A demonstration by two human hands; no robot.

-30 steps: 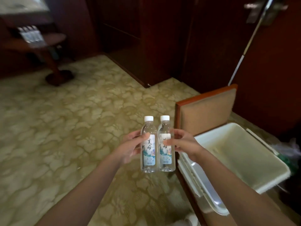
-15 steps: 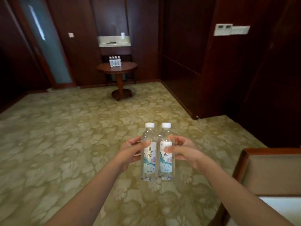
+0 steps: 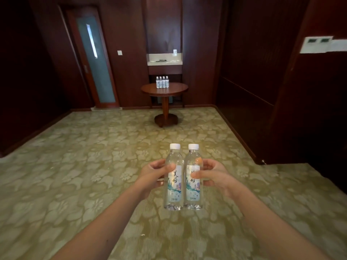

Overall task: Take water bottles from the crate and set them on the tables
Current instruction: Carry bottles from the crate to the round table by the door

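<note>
I hold two clear water bottles upright, side by side, in front of me above the carpet. My left hand (image 3: pixel 153 175) grips the left bottle (image 3: pixel 173 192) and my right hand (image 3: pixel 212 175) grips the right bottle (image 3: pixel 193 192). Both have white caps and blue-and-white labels. Straight ahead, against the far wall, stands a round wooden pedestal table (image 3: pixel 174 91) with several more bottles (image 3: pixel 162 82) in a row on it. The crate is out of view.
Patterned green-gold carpet (image 3: pixel 93 156) stretches between me and the table. Dark wood panels line the walls. A frosted glass door (image 3: pixel 94 62) is at the back left, a lit niche shelf (image 3: pixel 164 60) hangs above the table, and a wall switch plate (image 3: pixel 317 45) is at right.
The view has swung left, away from the chair and white crate, and now faces the round table head-on. My hands still hold the two bottles together the same way.
</note>
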